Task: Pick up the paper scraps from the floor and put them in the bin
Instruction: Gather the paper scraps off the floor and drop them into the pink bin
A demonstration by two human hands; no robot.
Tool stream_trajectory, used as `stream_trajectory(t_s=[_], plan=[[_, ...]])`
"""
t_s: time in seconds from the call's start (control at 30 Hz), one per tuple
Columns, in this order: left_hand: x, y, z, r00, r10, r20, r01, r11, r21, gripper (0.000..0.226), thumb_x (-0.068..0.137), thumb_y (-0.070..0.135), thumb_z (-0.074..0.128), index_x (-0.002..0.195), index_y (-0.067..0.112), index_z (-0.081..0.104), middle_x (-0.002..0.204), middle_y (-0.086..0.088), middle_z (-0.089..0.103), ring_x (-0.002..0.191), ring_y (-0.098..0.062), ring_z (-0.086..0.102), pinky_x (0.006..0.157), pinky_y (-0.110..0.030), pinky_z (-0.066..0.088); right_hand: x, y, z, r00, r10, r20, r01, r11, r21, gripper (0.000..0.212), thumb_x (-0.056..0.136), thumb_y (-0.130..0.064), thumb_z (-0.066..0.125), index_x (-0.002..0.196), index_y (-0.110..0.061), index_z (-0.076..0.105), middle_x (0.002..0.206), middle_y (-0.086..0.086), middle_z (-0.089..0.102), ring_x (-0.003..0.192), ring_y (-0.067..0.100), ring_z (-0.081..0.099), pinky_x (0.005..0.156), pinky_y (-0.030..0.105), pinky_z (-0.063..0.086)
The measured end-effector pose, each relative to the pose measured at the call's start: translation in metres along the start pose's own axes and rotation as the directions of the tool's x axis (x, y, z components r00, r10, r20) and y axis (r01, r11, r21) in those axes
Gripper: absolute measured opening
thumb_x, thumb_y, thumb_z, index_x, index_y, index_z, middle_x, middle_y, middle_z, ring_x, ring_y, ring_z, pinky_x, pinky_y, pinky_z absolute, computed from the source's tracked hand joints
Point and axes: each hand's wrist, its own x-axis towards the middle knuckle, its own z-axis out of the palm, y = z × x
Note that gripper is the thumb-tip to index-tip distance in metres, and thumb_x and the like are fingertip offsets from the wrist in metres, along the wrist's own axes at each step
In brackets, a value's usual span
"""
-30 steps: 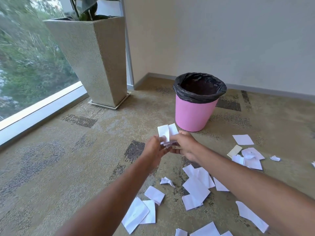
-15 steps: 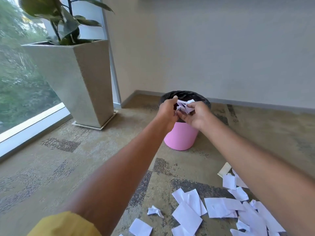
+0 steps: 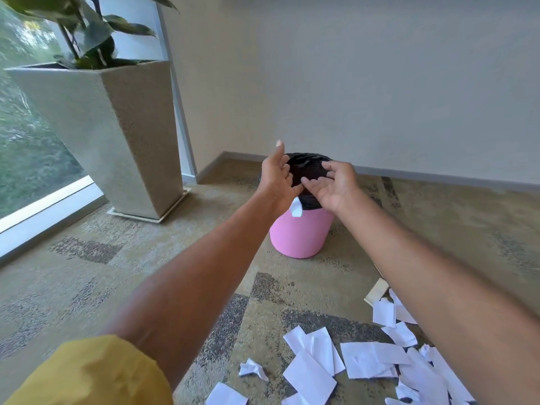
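Note:
A pink bin [image 3: 298,235] with a black liner stands on the carpet near the wall corner. My left hand [image 3: 276,178] and my right hand [image 3: 336,185] hover over its mouth, fingers spread, holding nothing. One white scrap [image 3: 296,208] hangs in the air just below my hands, in front of the bin's near rim. Several white paper scraps [image 3: 365,361] lie on the carpet at the lower right, with a crumpled one [image 3: 252,369] to their left.
A tall grey planter [image 3: 117,135] with a leafy plant stands at the left beside a floor-level window [image 3: 26,159]. A plain wall [image 3: 380,83] runs behind the bin. Patterned carpet [image 3: 87,273] covers the floor.
Both hands carried a bunch of scraps up from the floor to the bin, then spread their fingers and let go. The bunch is gone from my hands; one scrap falls at the rim.

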Motion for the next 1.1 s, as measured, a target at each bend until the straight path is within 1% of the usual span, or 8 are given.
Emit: stream_trajectory(t_s=[0.13,0.27,0.4,0.6,0.67,0.73,0.93,1.1], plan=[[-0.005,0.009,-0.015,0.997,0.060,-0.041,-0.052,0.985,0.167,0.071,0.105,0.052,0.057,0.159,0.007,0.043,0.166,-0.018,0.038,0.156,-0.037,0.035,0.122,-0.054,0.041,-0.002,0.003,-0.004,0.998,-0.063,-0.019,0.060,0.987,-0.151,0.038,0.103,-0.006,0.053,0.139,0.003,0.055,0.146,0.024,0.053,0.133,0.039,0.058,0.099,0.045,0.060],[-0.032,0.020,-0.063,0.992,0.104,-0.073,-0.050,0.846,0.532,0.031,0.106,0.033,0.061,0.121,0.006,0.067,0.109,-0.014,0.074,0.103,-0.031,0.074,0.100,-0.048,0.060,-0.016,0.008,-0.022,0.998,0.017,0.057,0.007,0.920,-0.392,0.023,0.097,-0.008,0.067,0.118,0.000,0.067,0.092,0.011,0.072,0.075,0.021,0.073,0.066,0.030,0.062],[-0.073,0.010,-0.139,0.992,0.018,-0.125,0.098,0.514,0.852,0.021,0.105,0.024,0.064,0.115,0.006,0.067,0.104,-0.016,0.075,0.089,-0.024,0.073,0.089,-0.045,0.062,-0.034,0.032,-0.048,0.973,0.167,0.160,-0.010,0.722,-0.692,0.026,0.094,-0.009,0.074,0.118,0.000,0.068,0.084,0.010,0.071,0.070,0.020,0.068,0.066,0.030,0.060],[-0.162,-0.059,-0.262,0.950,-0.204,-0.236,0.231,-0.051,0.972,0.013,0.101,0.023,0.068,0.108,0.012,0.070,0.097,-0.011,0.074,0.081,-0.022,0.072,0.069,-0.035,0.067,-0.062,0.112,-0.091,0.902,0.413,0.123,-0.029,0.344,-0.939,0.020,0.095,-0.007,0.076,0.112,-0.002,0.067,0.088,0.013,0.071,0.070,0.020,0.068,0.066,0.032,0.059],[-0.191,-0.084,-0.292,0.903,-0.303,-0.306,0.219,-0.288,0.932,0.028,0.098,0.034,0.072,0.116,0.014,0.071,0.101,-0.008,0.073,0.082,-0.021,0.072,0.060,-0.028,0.062,-0.075,0.144,-0.103,0.878,0.465,0.114,0.010,0.220,-0.976,0.025,0.092,-0.007,0.079,0.114,-0.002,0.068,0.088,0.012,0.073,0.070,0.019,0.069,0.062,0.031,0.059],[-0.215,-0.105,-0.315,0.880,-0.329,-0.341,0.165,-0.463,0.871,0.051,0.089,0.050,0.078,0.124,0.015,0.066,0.114,-0.008,0.067,0.096,-0.023,0.069,0.073,-0.031,0.061,-0.088,0.176,-0.113,0.854,0.506,0.123,0.087,0.094,-0.992,0.027,0.090,-0.009,0.081,0.113,-0.004,0.069,0.094,0.011,0.075,0.073,0.018,0.070,0.062,0.032,0.058],[-0.261,-0.135,-0.344,0.945,-0.238,-0.225,0.066,-0.535,0.842,0.104,0.056,0.074,0.090,0.129,0.014,0.047,0.127,-0.008,0.051,0.114,-0.029,0.054,0.099,-0.044,0.052,-0.121,0.256,-0.129,0.810,0.538,0.233,0.390,-0.198,-0.900,0.046,0.082,-0.024,0.090,0.124,-0.024,0.070,0.110,0.001,0.065,0.083,0.012,0.062,0.063,0.025,0.048],[-0.278,-0.150,-0.345,0.960,-0.176,-0.219,0.107,-0.492,0.864,0.116,0.061,0.064,0.093,0.148,0.012,0.036,0.139,-0.010,0.050,0.124,-0.029,0.053,0.105,-0.041,0.051,-0.135,0.283,-0.148,0.782,0.541,0.311,0.592,-0.485,-0.644,0.050,0.081,-0.025,0.086,0.125,-0.037,0.066,0.121,-0.006,0.050,0.110,0.022,0.058,0.074,0.034,0.047]])
